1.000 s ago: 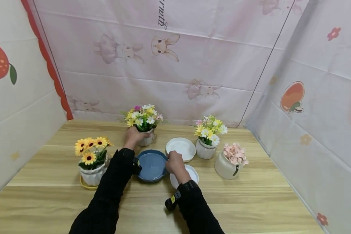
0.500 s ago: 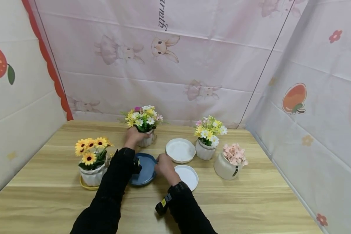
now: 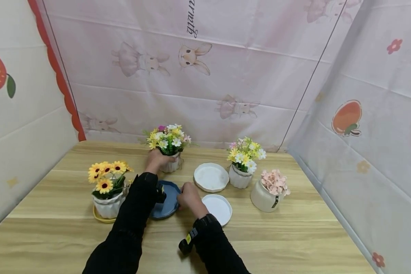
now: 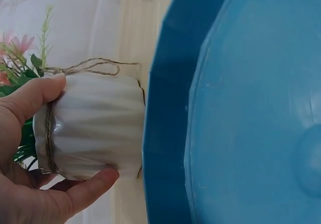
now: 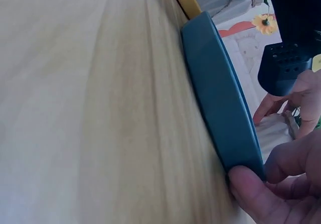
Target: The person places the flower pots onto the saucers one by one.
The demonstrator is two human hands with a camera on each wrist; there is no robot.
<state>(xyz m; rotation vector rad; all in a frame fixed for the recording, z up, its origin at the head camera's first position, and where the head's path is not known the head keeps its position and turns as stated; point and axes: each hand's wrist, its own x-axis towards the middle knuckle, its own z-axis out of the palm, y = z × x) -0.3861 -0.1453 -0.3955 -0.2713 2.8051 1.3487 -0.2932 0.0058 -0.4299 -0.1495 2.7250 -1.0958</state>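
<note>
My left hand grips a white ribbed flowerpot of yellow and white daisies at the back of the table. In the left wrist view, thumb and fingers lie on either side of the pot, with twine around its neck. My right hand pinches the right rim of a blue saucer, which is partly hidden by the left forearm. The right wrist view shows the thumb on the outer wall of the saucer, its base low at the wooden surface.
A white pot of sunflowers stands on a yellow saucer at left. Two white saucers, the rear one and the front one, lie right of the blue one. Beyond are another daisy pot and a cream pot with pink flowers.
My right hand has moved left with the blue saucer, away from the white saucers and partly under the left forearm. The left hand has kept its grip on the daisy pot, which stayed put.
</note>
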